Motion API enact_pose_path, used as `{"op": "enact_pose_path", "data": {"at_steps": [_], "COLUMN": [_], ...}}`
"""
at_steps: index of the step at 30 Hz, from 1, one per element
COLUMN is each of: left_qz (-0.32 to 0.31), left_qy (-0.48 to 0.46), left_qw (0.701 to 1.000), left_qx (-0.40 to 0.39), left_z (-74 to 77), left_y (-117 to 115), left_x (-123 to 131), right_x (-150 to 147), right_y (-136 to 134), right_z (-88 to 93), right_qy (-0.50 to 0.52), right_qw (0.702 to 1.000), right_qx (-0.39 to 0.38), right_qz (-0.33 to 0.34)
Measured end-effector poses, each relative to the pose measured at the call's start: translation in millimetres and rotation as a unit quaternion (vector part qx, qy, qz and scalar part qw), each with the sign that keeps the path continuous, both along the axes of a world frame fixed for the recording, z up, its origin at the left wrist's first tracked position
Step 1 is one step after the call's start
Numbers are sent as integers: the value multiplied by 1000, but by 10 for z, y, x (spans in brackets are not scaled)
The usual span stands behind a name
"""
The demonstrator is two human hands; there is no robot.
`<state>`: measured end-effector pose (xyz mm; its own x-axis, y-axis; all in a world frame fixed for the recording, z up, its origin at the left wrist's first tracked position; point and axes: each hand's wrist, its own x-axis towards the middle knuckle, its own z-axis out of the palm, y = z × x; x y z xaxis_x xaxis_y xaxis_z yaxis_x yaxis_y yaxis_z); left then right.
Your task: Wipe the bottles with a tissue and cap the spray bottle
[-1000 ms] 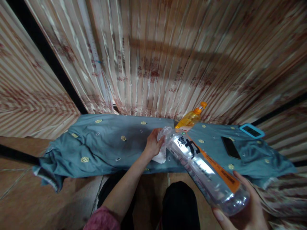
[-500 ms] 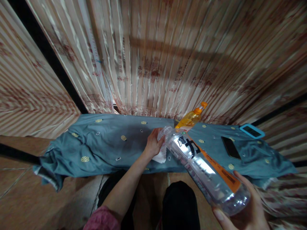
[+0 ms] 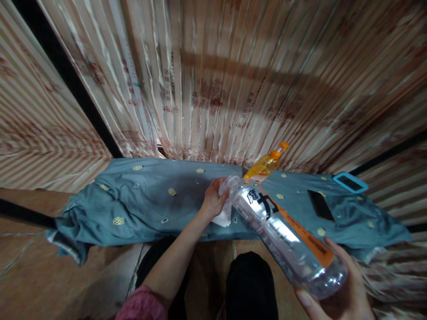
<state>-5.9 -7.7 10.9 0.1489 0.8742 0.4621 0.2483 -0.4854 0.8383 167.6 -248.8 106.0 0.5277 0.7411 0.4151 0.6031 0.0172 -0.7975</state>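
the held bottle (image 3: 290, 242) is clear, its label (image 3: 283, 229) silvery with bold black characters and an orange band. the pump bottle (image 3: 263, 167) is amber-yellow, its pump (image 3: 283, 146) orange. the tissue-like piece (image 3: 224, 218) is white. the grey-teal cloth (image 3: 143, 202) carries yellow pineapples and little white-edged rectangles. the phone (image 3: 320, 206) is black; the other device's rim (image 3: 354, 190), light blue. the pale pinkish curtain (image 3: 213, 40) shows reddish-brown floral prints. the sleeve (image 3: 143, 304) is dusky pink, the trousers (image 3: 251, 284) black.

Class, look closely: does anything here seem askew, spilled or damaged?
The blue-grey cloth looks untidy: its left end is bunched in folds, while the middle lies flatter. The clear bottle is tilted, but with the left hand at its neck and right hand at its base. No spill or damage shows.
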Motion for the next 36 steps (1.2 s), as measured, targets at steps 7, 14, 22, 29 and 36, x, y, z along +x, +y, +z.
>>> {"op": "enact_pose_path", "data": {"at_steps": [7,14,22,29,36], "left_qz": [1,3,3,-3,-1], "left_qy": [-4,4,-2,-9,-1], "left_qw": [1000,1000,1000,1000,1000], "left_qx": [4,-13,-10,1,-6], "left_z": [25,64,60,44,48], "left_y": [-9,-18,-17,-10,-12], "left_x": [-6,-9,-8,-5,-9], "right_x": [17,-29,-3,-16,-36], "right_y": [2,4,2,7,-4], "right_z": [-16,24,3,29,29], "right_qy": [9,37,47,34,51], "right_qw": [1000,999,999,999,999], "right_qx": [0,-2,1,0,-7], "right_qz": [7,5,8,11,2]}}
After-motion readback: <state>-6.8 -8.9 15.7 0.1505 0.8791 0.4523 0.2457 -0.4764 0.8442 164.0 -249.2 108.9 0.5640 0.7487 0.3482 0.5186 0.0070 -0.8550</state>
